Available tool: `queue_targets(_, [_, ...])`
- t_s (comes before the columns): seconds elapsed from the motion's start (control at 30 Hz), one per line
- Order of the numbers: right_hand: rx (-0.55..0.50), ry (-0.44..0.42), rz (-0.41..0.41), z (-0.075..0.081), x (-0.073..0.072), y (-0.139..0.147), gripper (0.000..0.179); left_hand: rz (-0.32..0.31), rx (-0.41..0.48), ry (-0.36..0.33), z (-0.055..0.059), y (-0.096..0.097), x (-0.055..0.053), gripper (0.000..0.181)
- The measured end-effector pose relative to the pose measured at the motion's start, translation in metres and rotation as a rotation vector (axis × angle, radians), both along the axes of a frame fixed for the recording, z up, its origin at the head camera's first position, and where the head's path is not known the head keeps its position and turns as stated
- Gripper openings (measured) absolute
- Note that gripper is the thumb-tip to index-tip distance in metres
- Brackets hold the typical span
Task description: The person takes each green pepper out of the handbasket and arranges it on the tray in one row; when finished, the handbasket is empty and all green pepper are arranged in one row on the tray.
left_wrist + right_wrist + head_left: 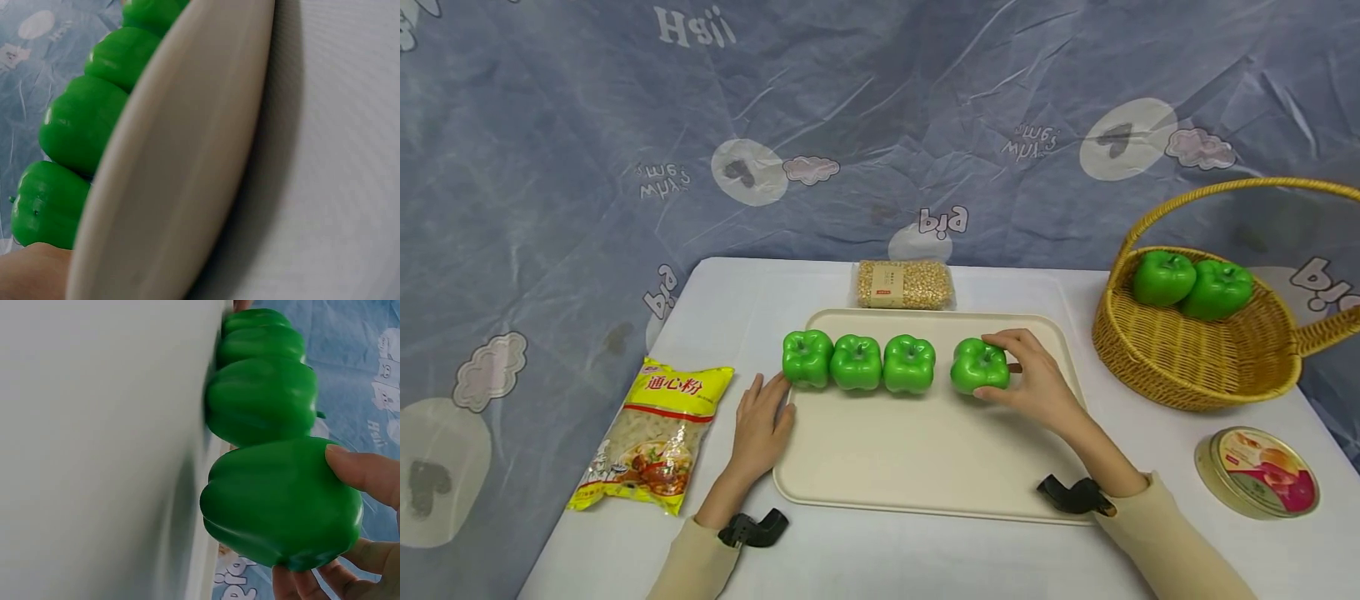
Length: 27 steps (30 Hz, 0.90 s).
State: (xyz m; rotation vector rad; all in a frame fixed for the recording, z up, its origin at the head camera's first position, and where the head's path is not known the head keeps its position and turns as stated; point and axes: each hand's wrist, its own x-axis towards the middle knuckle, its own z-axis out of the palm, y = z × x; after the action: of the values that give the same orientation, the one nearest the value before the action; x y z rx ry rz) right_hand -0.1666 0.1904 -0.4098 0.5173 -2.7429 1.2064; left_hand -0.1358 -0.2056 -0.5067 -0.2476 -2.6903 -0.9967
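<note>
In the head view my right hand (1037, 379) grips a green bell pepper (979, 367) over the right part of the beige tray (917, 450). Thumb and fingers sit on opposite sides of this pepper (281, 503) in the right wrist view, where its base is tilted toward the camera. Three more green bell peppers (857, 363) stand side by side in a row along the tray's upper left. At the left rim rests my left hand (762, 429), its fingers relaxed and fingertips close to the leftmost pepper (807, 359).
A wicker basket (1195, 387) with two green peppers (1217, 289) stands at the right, its tall handle arching above. Below it is a round tin (1257, 472). A bag of yellow grains (917, 285) lies behind the tray, and a yellow pasta bag (655, 433) at the left.
</note>
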Motion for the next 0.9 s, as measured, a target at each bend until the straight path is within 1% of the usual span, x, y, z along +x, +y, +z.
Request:
queue_targets(0.1, [0.010,-0.027,0.017,-0.005,-0.002,-0.005,0.071,0.000,0.000,0.014,0.000,0.000,0.000,0.045])
queue_targets(0.23, [0.018,-0.043,0.025,-0.007,-0.004,-0.009,0.071,-0.002,-0.001,0.012,0.000,0.000,0.000,0.044])
queue_targets(0.5, [0.015,-0.056,0.044,-0.006,-0.007,-0.014,0.071,-0.006,-0.007,0.006,-0.001,-0.001,0.000,0.044])
queue_targets(0.9, [0.007,-0.063,0.068,-0.008,-0.008,-0.018,0.073,0.000,0.001,0.016,0.000,0.000,0.000,0.044])
